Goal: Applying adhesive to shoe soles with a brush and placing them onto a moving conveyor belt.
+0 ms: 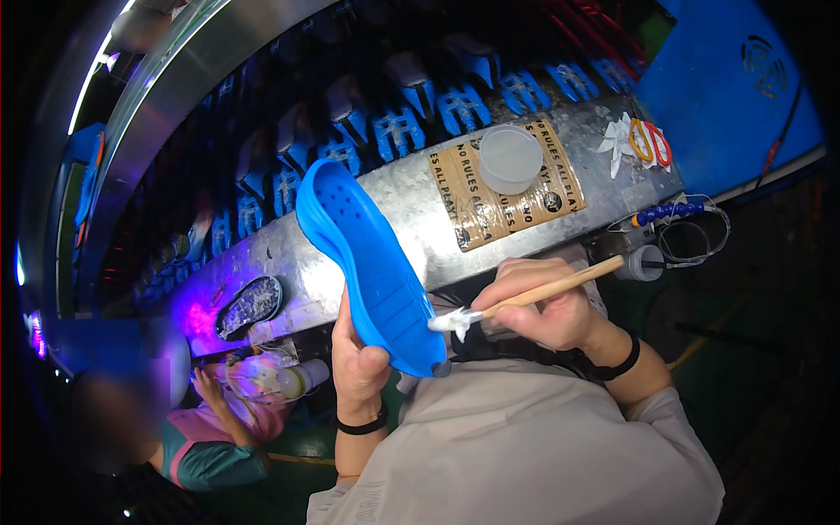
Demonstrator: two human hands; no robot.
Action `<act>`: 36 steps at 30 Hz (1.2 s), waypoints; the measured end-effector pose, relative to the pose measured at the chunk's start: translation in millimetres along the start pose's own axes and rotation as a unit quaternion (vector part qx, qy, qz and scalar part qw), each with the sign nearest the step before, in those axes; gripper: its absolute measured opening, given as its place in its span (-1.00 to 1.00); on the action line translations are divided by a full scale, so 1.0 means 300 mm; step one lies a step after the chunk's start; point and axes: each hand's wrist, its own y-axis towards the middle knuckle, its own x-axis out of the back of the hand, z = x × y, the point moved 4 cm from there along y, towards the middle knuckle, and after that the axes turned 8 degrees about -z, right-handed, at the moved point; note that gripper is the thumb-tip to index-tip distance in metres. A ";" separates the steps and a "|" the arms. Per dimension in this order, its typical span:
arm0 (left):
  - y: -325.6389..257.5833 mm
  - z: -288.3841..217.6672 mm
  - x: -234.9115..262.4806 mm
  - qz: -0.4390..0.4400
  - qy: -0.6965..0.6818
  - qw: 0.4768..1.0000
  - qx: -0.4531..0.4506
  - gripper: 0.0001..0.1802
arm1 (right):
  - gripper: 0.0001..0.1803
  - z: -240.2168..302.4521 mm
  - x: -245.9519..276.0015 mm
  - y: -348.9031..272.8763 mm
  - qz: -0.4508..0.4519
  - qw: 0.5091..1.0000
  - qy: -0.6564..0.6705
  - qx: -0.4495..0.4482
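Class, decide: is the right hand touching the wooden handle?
Touching: the head view shows the right hand gripping the wooden handle, skin against wood.

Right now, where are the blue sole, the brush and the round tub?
Blue sole (371, 255): head view, middle of its hollow.
Brush (560, 284): head view, wooden handle.
Round tub (511, 159): head view, its pale middle.

A shiny metal bench runs from eight o'clock up to two. Between one and two, a brown cardboard sheet lies on it, bearing a round translucent tub; farther out at two lie white scraps beside orange and red loops. Between eight and nine rests a dark sole-shaped piece.
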 end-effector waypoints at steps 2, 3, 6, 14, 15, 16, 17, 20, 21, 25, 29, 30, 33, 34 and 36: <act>0.001 -0.001 0.010 -0.008 0.027 0.999 -0.027 0.21 | -0.81 -0.014 0.039 -0.018 -0.082 0.994 0.035 -0.065; 0.002 0.000 0.018 -0.007 0.030 0.999 -0.033 0.21 | -0.79 -0.018 0.062 -0.022 -0.130 0.991 0.010 -0.039; 0.006 0.019 0.039 0.043 -0.253 0.964 0.075 0.13 | -0.70 -0.056 0.156 -0.045 -0.295 0.952 -0.084 0.006; 0.009 0.015 0.087 0.147 -0.597 0.778 0.130 -0.16 | -0.66 -0.319 0.390 -0.048 -0.429 0.893 -0.130 -0.034; 0.011 0.015 0.091 0.151 -0.594 0.781 0.122 -0.19 | -0.66 -0.345 0.407 -0.050 -0.430 0.891 -0.141 -0.037; 0.011 0.014 0.095 0.162 -0.595 0.777 0.122 -0.19 | -0.66 -0.374 0.426 -0.054 -0.440 0.884 -0.152 -0.053; 0.011 0.018 0.101 0.154 -0.602 0.773 0.126 -0.18 | -0.67 -0.399 0.439 -0.058 -0.440 0.880 -0.168 -0.057; 0.003 0.020 0.120 0.138 -0.614 0.767 0.128 -0.16 | -0.68 -0.468 0.456 -0.073 -0.429 0.882 -0.192 -0.042; 0.001 0.023 0.131 0.098 -0.617 0.770 0.131 -0.15 | -0.70 -0.485 0.458 -0.079 -0.428 0.881 -0.199 -0.032; 0.005 -0.006 0.136 0.062 -0.544 0.824 0.144 0.05 | -0.72 -0.503 0.436 -0.082 -0.424 0.863 -0.274 -0.005; 0.046 -0.095 0.118 0.113 -0.349 0.926 0.092 0.08 | -0.74 -0.465 0.408 -0.065 -0.425 0.868 -0.257 0.002; 0.048 -0.126 0.105 0.161 -0.326 0.923 0.128 0.08 | -0.74 -0.452 0.404 -0.063 -0.417 0.871 -0.260 0.005; 0.066 -0.264 0.075 0.225 -0.270 0.924 0.151 0.09 | -0.73 -0.436 0.395 -0.060 -0.404 0.873 -0.273 0.006; 0.089 -0.332 0.066 0.241 -0.247 0.925 0.160 0.10 | -0.73 -0.435 0.390 -0.061 -0.397 0.877 -0.271 0.013; 0.181 -0.526 0.063 0.188 -0.096 0.977 -0.023 0.11 | -0.73 -0.448 0.391 -0.064 -0.420 0.872 -0.252 -0.012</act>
